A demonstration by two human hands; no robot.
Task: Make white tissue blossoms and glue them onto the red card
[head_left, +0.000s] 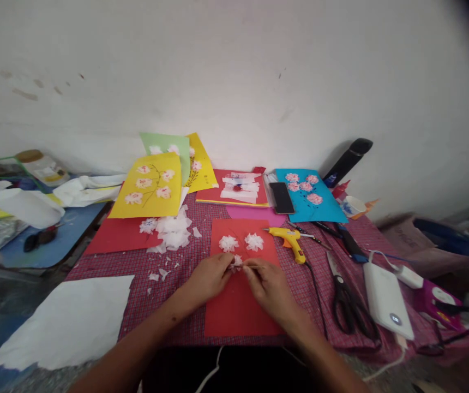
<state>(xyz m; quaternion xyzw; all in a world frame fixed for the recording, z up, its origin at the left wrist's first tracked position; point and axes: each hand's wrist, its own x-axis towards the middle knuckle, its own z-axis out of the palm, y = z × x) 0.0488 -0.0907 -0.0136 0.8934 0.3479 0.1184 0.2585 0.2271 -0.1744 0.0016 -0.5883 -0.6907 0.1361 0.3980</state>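
Note:
A red sheet of paper (pixel 242 314) lies in front of me, with two white, pink-tinged tissue-paper flowers, one on the left (pixel 228 243) and one on the right (pixel 254 242), and thin drawn stems. My left hand (pixel 212 275) and my right hand (pixel 268 281) meet over its middle. Between them is a small tissue-paper flower (pixel 236 262), pinched by the fingertips of both. Whether it touches the sheet is hidden. A yellow glue gun (pixel 289 240) lies on the sheet's right edge, its nozzle near the right flower.
White tissue scraps (pixel 173 232) lie left of the sheet. Right are black scissors (pixel 347 305) and a white power bank (pixel 388 300). Behind are a phone (pixel 282 197), a blue flower card (pixel 330 204) and a yellow one (pixel 146 188). A white paper sheet (pixel 66 322) hangs over the front-left edge.

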